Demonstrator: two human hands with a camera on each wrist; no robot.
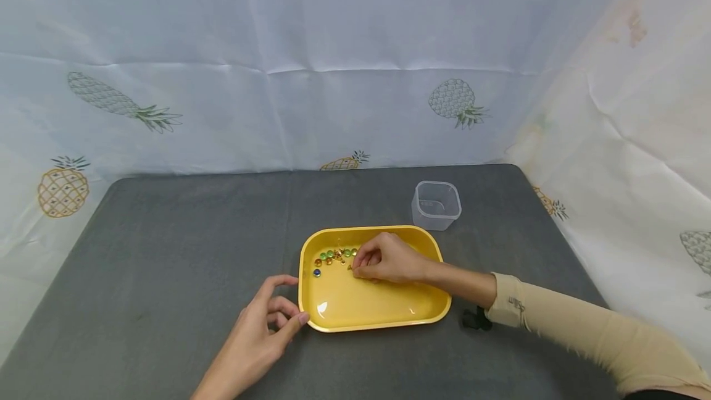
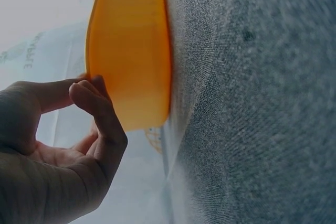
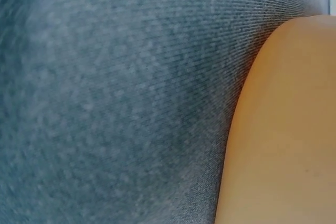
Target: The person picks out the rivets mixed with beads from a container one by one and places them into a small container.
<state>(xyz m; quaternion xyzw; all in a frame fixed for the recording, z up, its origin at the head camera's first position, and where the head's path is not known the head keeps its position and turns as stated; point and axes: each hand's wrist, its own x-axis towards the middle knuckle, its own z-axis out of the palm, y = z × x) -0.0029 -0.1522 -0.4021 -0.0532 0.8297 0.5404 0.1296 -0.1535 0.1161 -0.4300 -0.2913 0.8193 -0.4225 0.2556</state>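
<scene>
A shallow yellow tray (image 1: 366,307) lies on the grey table. At its left front corner, my left hand (image 1: 261,326) holds the rim with thumb and fingers; the left wrist view shows fingertips at the tray's wall (image 2: 131,51). My right hand (image 1: 391,259) reaches in over the right side, its thumb and forefinger pinching at a small gold-coloured piece (image 1: 350,267). Left of these fingertips are green glass beads (image 1: 324,256), amber beads (image 1: 318,262), a blue bead (image 1: 317,273) and other small gold pieces (image 1: 338,254). The right wrist view has no hand in it, only tray wall (image 3: 283,129) and cloth.
A clear square plastic tub (image 1: 436,205) stands behind the tray at the right. A small black object (image 1: 476,318) shows beneath the right sleeve (image 1: 577,326). White cloth with pineapple prints (image 1: 355,116) hangs behind the table (image 1: 166,264) and along its right side.
</scene>
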